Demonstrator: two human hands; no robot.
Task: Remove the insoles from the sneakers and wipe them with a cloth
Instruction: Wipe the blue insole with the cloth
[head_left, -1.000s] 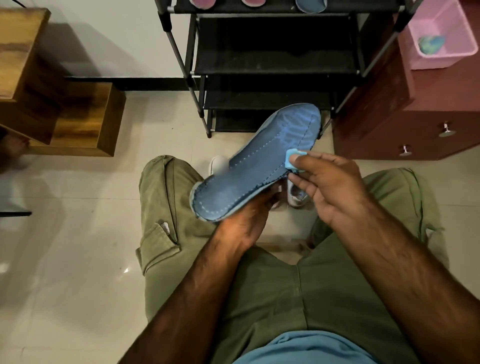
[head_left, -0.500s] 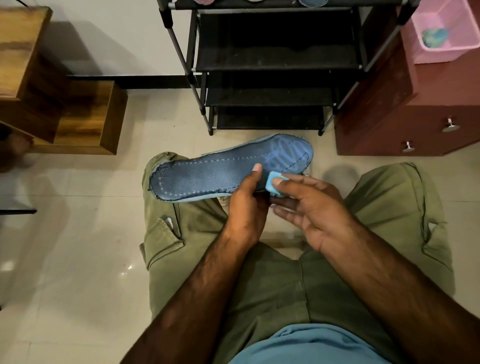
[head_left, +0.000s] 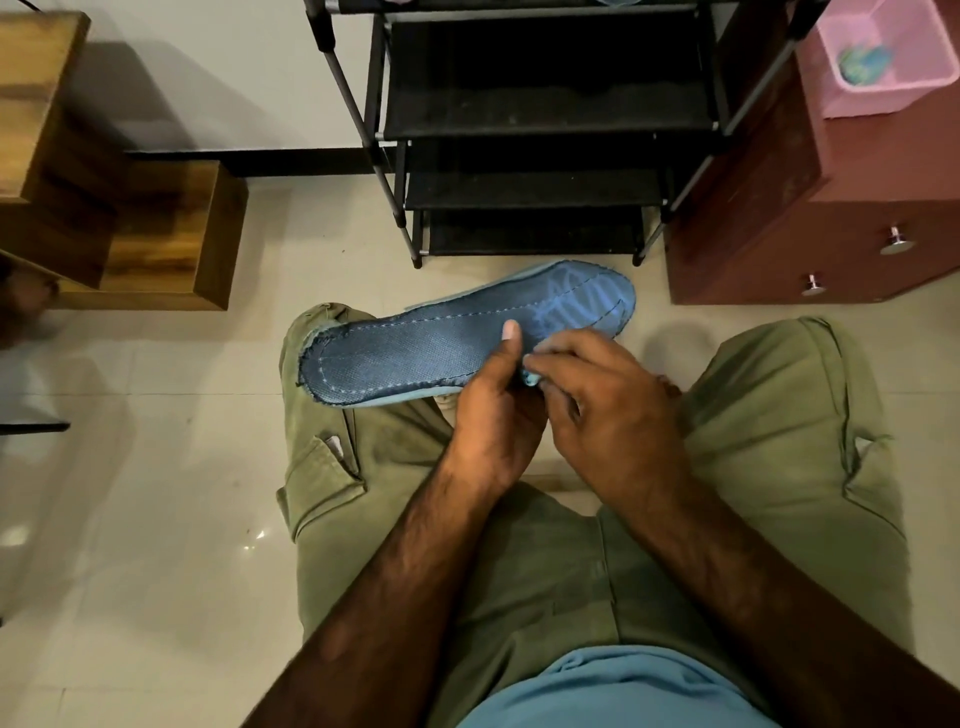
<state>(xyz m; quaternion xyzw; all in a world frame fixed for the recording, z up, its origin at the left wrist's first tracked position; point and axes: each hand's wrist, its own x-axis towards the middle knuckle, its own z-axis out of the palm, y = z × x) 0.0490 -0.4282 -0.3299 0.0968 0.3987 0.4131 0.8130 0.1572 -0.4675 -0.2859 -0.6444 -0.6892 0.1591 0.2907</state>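
Note:
A blue insole with stitched edges lies across my left knee, its toe end pointing right toward the shoe rack. My left hand grips its near edge, thumb pressed on the top surface. My right hand holds a small light-blue cloth, mostly hidden under its curled fingers, against the insole's near edge beside my left thumb. Only a sliver of a sneaker shows under the insole between my knees.
A black shoe rack stands ahead. A maroon drawer cabinet with a pink basket on top is at the right. Wooden boxes sit at the left. Pale floor tiles surround my green-trousered legs.
The insole swung from tilted up-right to lying nearly flat across my left knee. My right hand with the cloth slid from the toe end to the middle of the near edge.

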